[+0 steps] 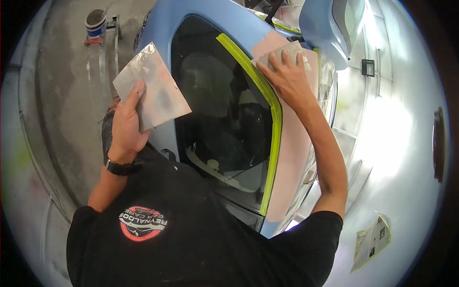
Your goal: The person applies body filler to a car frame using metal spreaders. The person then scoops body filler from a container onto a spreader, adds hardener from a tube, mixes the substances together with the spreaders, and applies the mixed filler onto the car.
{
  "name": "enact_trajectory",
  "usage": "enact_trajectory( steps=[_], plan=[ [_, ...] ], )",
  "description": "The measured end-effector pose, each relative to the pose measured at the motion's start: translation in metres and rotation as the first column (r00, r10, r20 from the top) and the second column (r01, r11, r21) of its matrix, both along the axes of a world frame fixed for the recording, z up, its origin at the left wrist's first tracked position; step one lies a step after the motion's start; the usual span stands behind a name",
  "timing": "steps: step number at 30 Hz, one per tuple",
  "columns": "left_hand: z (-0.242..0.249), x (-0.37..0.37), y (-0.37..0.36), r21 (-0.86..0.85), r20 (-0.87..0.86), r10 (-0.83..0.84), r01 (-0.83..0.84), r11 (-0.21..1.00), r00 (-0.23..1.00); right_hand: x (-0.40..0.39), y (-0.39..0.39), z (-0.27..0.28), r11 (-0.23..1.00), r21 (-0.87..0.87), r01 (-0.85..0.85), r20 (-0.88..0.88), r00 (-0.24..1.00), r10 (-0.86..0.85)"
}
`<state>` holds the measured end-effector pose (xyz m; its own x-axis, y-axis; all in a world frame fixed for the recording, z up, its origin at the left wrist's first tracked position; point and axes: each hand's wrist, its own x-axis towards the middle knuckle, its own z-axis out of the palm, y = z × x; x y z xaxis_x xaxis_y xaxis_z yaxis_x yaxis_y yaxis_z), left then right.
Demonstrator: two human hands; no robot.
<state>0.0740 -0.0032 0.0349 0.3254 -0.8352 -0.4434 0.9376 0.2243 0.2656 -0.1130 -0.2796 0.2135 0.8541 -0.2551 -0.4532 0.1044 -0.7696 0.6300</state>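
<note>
My left hand (128,119), with a black watch at its wrist, grips a thin square board (160,91). Its thumb lies on the face, which carries pinkish and grey smears. My right hand (288,79) has its fingers spread over a flat light grey sheet (292,48), held against the pink-coated strip (294,143) of a blue car body (215,14). The right thumb and the sheet's underside are hidden, so its exact kind cannot be made out. Yellow-green masking tape (275,119) edges the dark window (224,105) beside the strip.
A can (95,19) stands on a metal stand (102,52) at the far left, on the concrete floor. A blue panel (325,24) rises at the upper right. Taped paper (373,241) is at the lower right, and bright light reflects off the right wall.
</note>
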Motion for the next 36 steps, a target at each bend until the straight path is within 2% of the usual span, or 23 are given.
enact_trajectory(
  steps=[2, 6, 15, 21, 24, 27, 30, 31, 34, 36],
  plan=[
    [0.0, -0.003, -0.002, 0.006, 0.002, -0.014, 0.014, 1.0, 1.0, -0.011, 0.005, 0.012, 1.0, 0.015, 0.016, -0.051, 0.999, -0.015],
    [0.008, -0.006, -0.01, -0.013, 0.01, -0.015, 0.015, 1.0, 1.0, -0.041, 0.017, 0.026, 0.999, 0.033, 0.01, -0.028, 1.0, -0.009],
    [0.016, -0.025, -0.028, -0.054, 0.009, -0.09, 0.091, 0.994, 0.996, -0.095, 0.051, 0.055, 0.985, 0.004, 0.175, -0.095, 0.98, -0.173],
    [0.022, -0.04, -0.032, -0.053, 0.055, -0.163, 0.166, 0.985, 0.985, -0.127, 0.075, 0.061, 0.979, 0.047, 0.199, -0.005, 0.98, -0.199],
    [0.019, -0.041, -0.027, -0.036, 0.065, -0.201, 0.203, 0.978, 0.978, -0.137, 0.097, 0.064, 0.961, 0.06, 0.27, 0.042, 0.961, -0.272],
    [0.015, -0.037, -0.02, -0.012, 0.064, -0.217, 0.218, 0.976, 0.974, -0.131, 0.125, 0.072, 0.9, 0.091, 0.426, 0.058, 0.9, -0.432],
    [0.011, -0.042, -0.02, 0.028, 0.053, -0.247, 0.246, 0.969, 0.968, -0.108, 0.13, 0.083, 0.847, 0.303, 0.436, 0.319, 0.791, -0.522],
    [0.013, -0.043, -0.022, 0.04, 0.05, -0.259, 0.258, 0.965, 0.964, -0.097, 0.126, 0.08, 0.801, 0.458, 0.384, 0.452, 0.676, -0.582],
    [0.039, -0.049, -0.036, -0.017, 0.072, -0.27, 0.272, 0.962, 0.96, -0.067, 0.095, 0.065, 0.921, 0.266, 0.285, 0.517, 0.764, -0.386],
    [0.054, -0.044, -0.036, -0.039, 0.065, -0.303, 0.305, 0.951, 0.951, -0.049, 0.06, 0.05, 0.974, 0.059, 0.219, 0.433, 0.873, -0.223]
  ],
)
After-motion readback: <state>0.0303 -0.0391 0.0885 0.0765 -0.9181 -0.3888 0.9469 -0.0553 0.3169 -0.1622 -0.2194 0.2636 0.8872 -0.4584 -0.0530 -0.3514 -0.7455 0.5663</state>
